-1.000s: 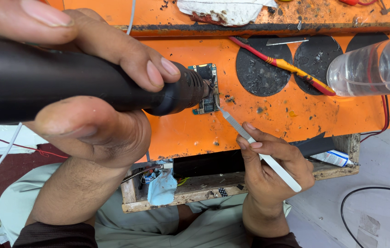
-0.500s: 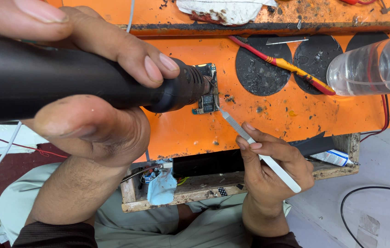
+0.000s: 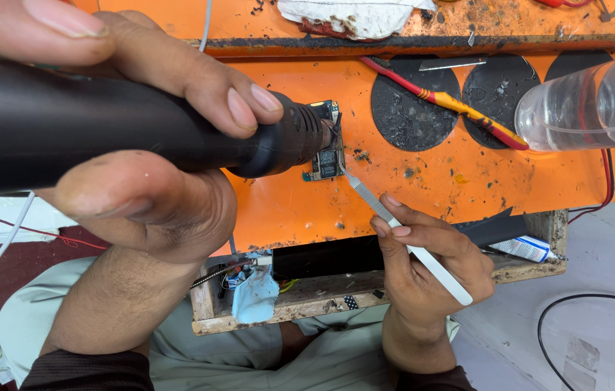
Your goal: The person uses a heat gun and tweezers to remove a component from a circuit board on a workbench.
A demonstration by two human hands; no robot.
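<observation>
Now the left hand (image 3: 148,145) wraps tight around the black hot-air tool (image 3: 104,123) over the small circuit board (image 3: 325,156) mid-worktop, while the right hand (image 3: 430,268) pinches tweezers (image 3: 394,221), and too much heat might burn the board.

Left hand (image 3: 141,145) aims hot-air gun (image 3: 104,130) at circuit board (image 3: 325,148) (right hand (image 3: 430,268) holds tweezers (image 3: 394,224)).

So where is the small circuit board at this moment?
In the head view the small circuit board lies on the orange work mat, just left of centre, under the nozzle of the black hot-air tool, with the tip of the tweezers touching its right edge.
</observation>
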